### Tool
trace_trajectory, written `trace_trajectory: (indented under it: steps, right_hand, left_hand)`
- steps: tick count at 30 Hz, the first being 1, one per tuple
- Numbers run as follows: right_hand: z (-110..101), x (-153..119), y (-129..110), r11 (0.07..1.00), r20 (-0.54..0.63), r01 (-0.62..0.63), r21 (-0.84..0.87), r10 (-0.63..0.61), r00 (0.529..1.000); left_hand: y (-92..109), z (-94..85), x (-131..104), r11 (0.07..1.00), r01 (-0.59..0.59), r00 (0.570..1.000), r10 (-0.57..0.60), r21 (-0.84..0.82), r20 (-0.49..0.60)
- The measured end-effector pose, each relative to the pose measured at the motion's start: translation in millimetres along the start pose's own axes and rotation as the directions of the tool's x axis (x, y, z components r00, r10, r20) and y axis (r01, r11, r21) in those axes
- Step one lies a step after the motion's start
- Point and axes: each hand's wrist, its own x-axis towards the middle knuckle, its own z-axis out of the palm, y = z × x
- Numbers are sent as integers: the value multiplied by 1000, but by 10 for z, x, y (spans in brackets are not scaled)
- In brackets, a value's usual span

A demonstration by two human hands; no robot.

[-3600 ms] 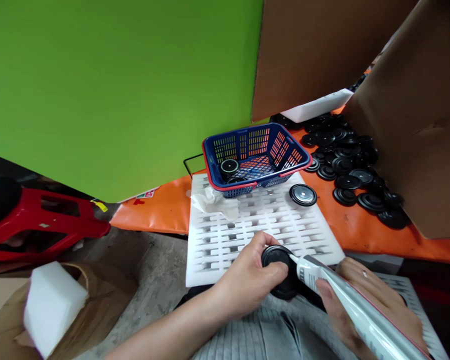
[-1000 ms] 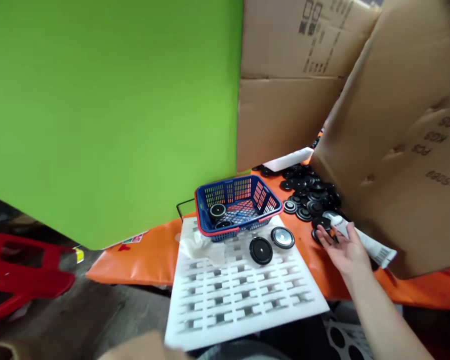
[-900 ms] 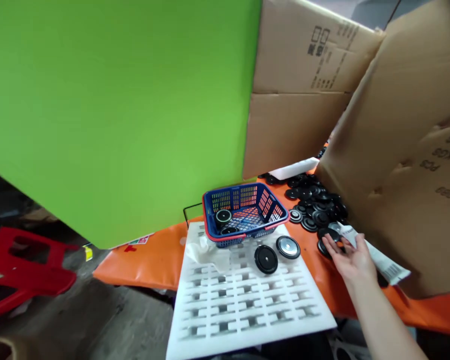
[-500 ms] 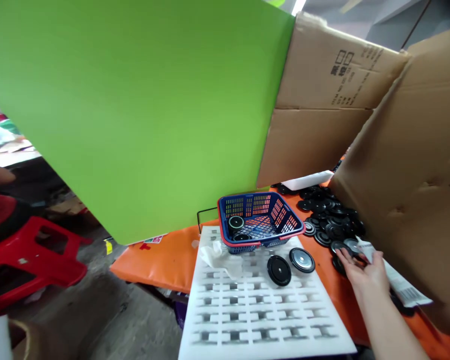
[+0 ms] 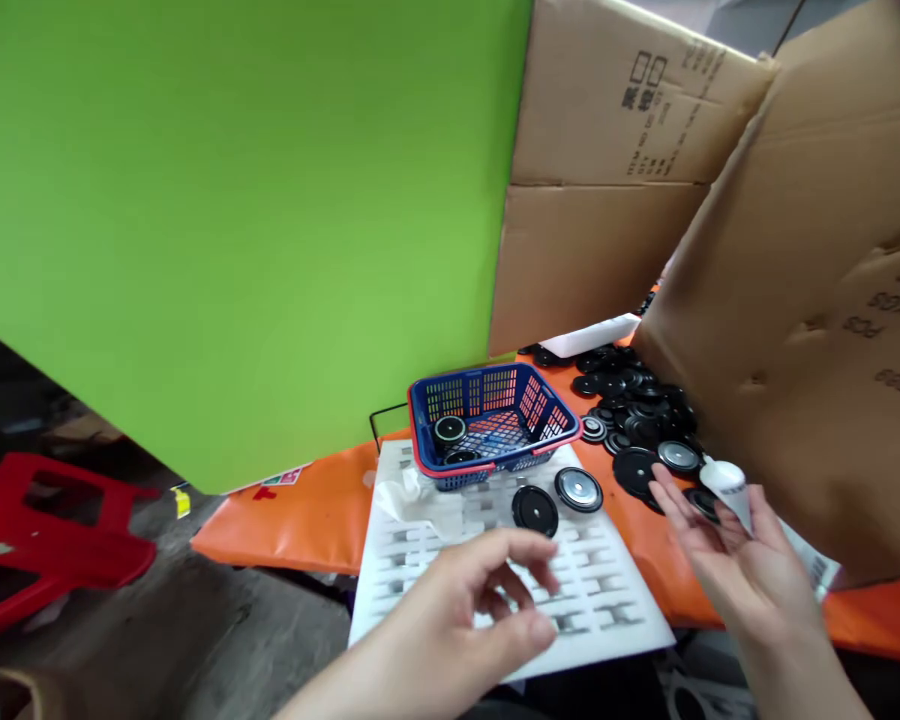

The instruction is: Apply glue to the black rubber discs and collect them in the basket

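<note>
My left hand (image 5: 465, 620) hovers over the white slotted board (image 5: 607, 625), its fingers bent and apart with nothing between them. My right hand (image 5: 750, 570) is turned palm up over the orange table top, with a white nozzled tube (image 5: 727, 484) lodged at the crook of its thumb. The thumb hides part of that tube. Beyond its fingertips is a black round disc (image 5: 635, 470), and beside that a disc with a silvery face (image 5: 679, 457). On the board lie another black disc (image 5: 535, 511) and a silver-faced disc (image 5: 578, 489).
A blue basket (image 5: 495, 465) with discs inside stands at the board's far end, beside crumpled white tissue (image 5: 420, 505). Black discs (image 5: 634, 400) are heaped against cardboard walls (image 5: 810, 330). A green panel (image 5: 255, 230) rises behind. A red stool (image 5: 60, 510) is at left.
My left hand has come into view over the board. The right hand has turned its palm further up, and the tube's nozzle end looks nearer. The whole view has shifted.
</note>
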Motion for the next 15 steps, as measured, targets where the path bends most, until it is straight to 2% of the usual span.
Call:
trace_trajectory:
  steps: [2,5,8,10,12,13,15]
  right_hand:
    - [24,-387,72,993,43,-121,-2,121,992]
    - [52,-864,278,948,111,-310,-78,317,942]
    - [82,-1134,490,890,207,-411,-197,448,870]
    - [105,-1211,583,854,193,-450,-262,503,842]
    - [118,-1236,640,853,157,-409,-324,475,866]
    - [116,-1238,661,867,146,-348,-357,419,896]
    - [94,-1235,699,898,180,-147,-415,240,954]
  left_hand:
    - [135,184,361,998,-16,1000,15,56,7]
    - [86,457,705,996,12,999,-15,-87,-32]
    - [-46,562,804,964,11,997,-31,-267,-70]
    - [-82,532,787,940,26,994,-60,-341,-90]
    - [-67,465,741,929,68,991,-106,-364,-86]
    - [-48,431,715,928,93,988,-129,-361,-79]
    - [-5,380,668,931,143,983,-174,-335,-66]
